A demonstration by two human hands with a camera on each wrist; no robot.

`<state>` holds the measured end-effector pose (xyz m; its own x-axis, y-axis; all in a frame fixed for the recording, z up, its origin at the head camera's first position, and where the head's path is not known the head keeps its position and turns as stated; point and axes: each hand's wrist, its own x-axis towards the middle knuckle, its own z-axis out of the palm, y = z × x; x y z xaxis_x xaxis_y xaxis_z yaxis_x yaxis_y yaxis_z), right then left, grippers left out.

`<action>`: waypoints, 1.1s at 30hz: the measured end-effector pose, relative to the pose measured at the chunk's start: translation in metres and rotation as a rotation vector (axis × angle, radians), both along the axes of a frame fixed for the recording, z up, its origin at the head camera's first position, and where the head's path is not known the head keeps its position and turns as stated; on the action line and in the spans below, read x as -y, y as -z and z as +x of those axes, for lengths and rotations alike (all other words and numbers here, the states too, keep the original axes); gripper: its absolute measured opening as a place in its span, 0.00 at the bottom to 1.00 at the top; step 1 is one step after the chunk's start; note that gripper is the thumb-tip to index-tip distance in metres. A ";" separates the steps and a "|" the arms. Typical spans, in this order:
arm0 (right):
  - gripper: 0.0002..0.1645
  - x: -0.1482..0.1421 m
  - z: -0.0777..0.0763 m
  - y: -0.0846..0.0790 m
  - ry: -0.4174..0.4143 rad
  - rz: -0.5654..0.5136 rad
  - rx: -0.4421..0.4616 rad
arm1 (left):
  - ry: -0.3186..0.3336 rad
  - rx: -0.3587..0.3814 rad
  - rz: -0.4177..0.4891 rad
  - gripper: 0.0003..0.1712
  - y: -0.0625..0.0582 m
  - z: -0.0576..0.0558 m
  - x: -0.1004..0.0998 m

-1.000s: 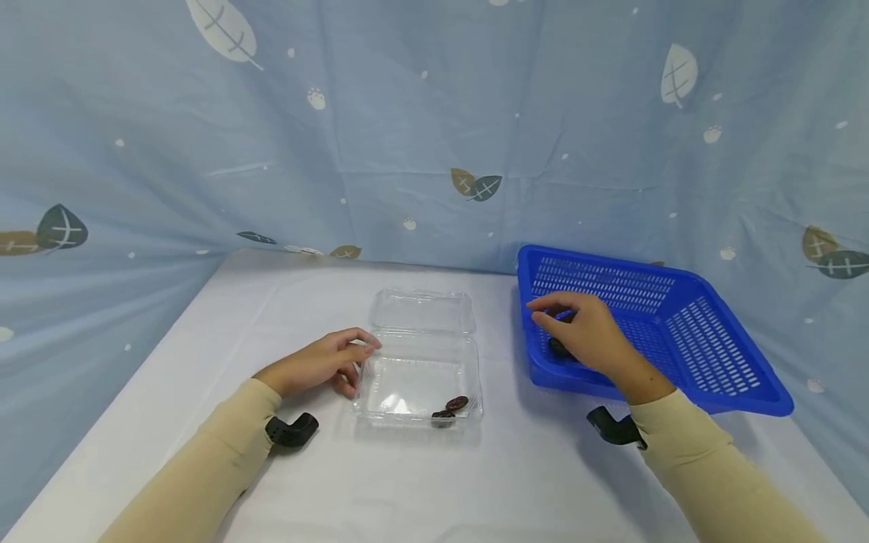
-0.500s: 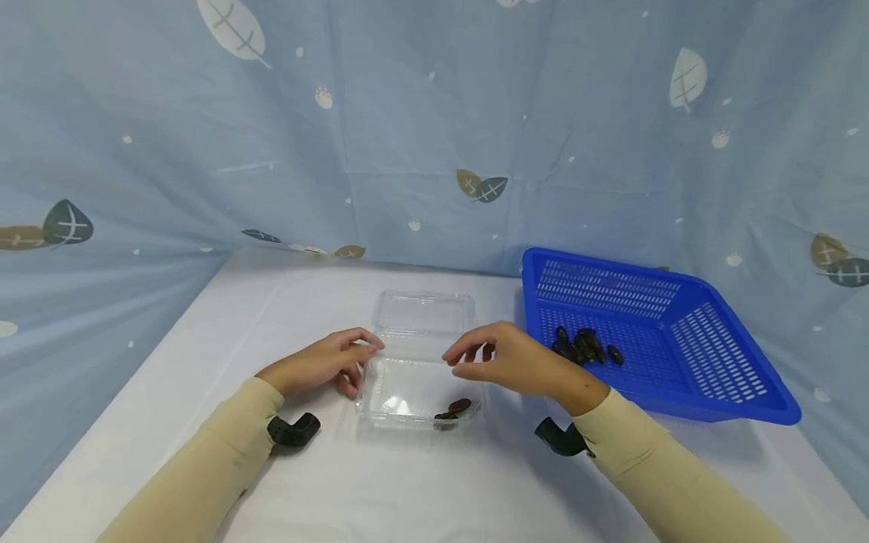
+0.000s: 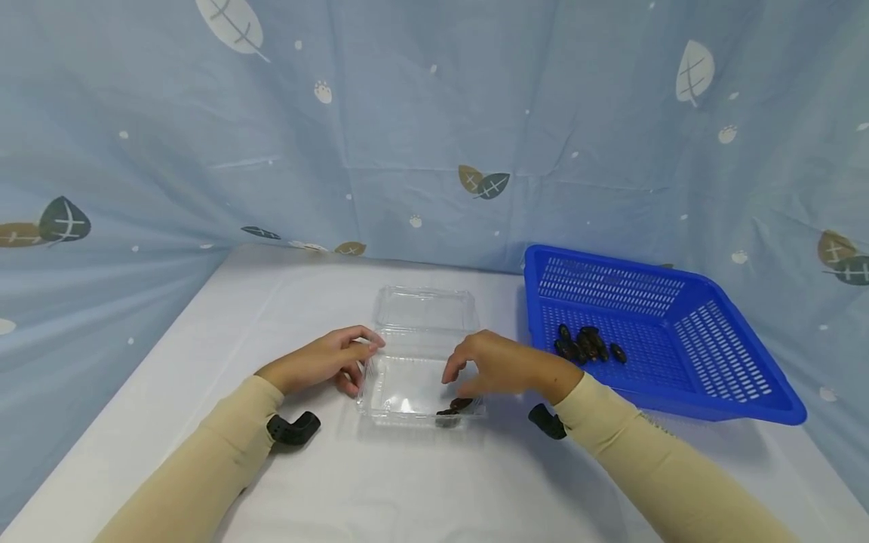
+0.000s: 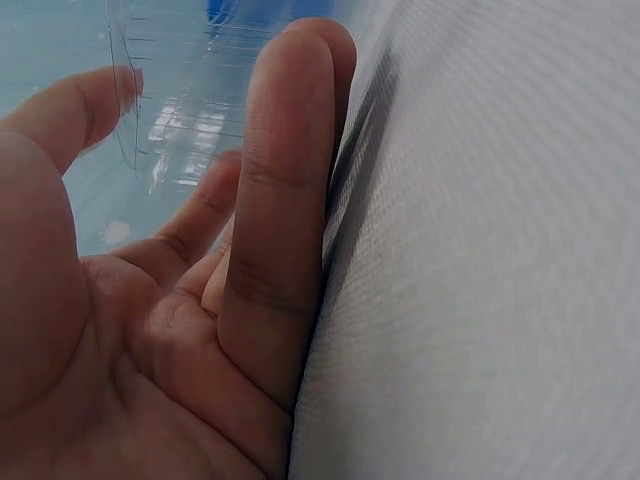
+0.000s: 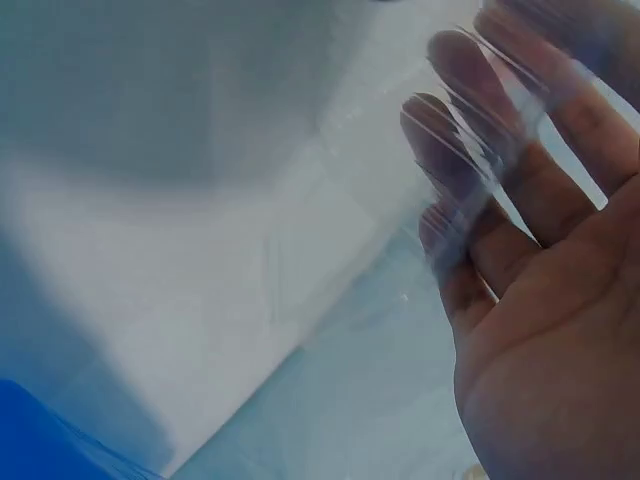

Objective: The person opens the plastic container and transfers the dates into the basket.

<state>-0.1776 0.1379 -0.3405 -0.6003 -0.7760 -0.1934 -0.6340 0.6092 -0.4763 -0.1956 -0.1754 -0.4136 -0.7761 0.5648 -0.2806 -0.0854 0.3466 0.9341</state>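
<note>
A clear plastic clamshell box (image 3: 407, 381) lies with its lid (image 3: 426, 308) folded back. My left hand (image 3: 326, 360) holds its left edge, with thumb and forefinger at the rim and the other fingers curled outside the wall. In the left wrist view, the hand (image 4: 180, 270) lies close to the white cloth. My right hand (image 3: 498, 364) reaches over the box's right side, fingertips pointing down inside. Whether anything is between them is hidden. Below are dark brown dates (image 3: 448, 418) in the front right corner. In the right wrist view, several fingers (image 5: 455, 150) show through clear plastic.
A blue slotted basket (image 3: 740, 332) stands at the right, holding several dark dates (image 3: 587, 343) near its left side. A white cloth (image 3: 380, 483) covers the table. The blue leaf-print curtain (image 3: 407, 136) hangs behind.
My right hand has moved left from the basket to the box and lowered into it, uncovering the dates in the basket. The left hand has stayed at the box's edge.
</note>
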 end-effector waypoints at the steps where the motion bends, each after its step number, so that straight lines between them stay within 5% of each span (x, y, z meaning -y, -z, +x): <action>1: 0.12 0.001 0.001 0.001 -0.021 0.023 -0.029 | 0.001 -0.001 -0.001 0.26 0.000 0.000 0.000; 8: 0.10 0.006 0.004 0.002 -0.075 0.127 -0.146 | -0.003 -0.014 0.000 0.25 -0.004 0.000 0.000; 22: 0.07 0.009 0.007 0.005 -0.043 0.198 -0.151 | 0.014 -0.026 0.002 0.25 -0.004 -0.003 -0.003; 33: 0.05 0.006 0.002 0.009 0.029 -0.077 -0.084 | 0.007 -0.020 -0.004 0.25 -0.002 -0.001 -0.001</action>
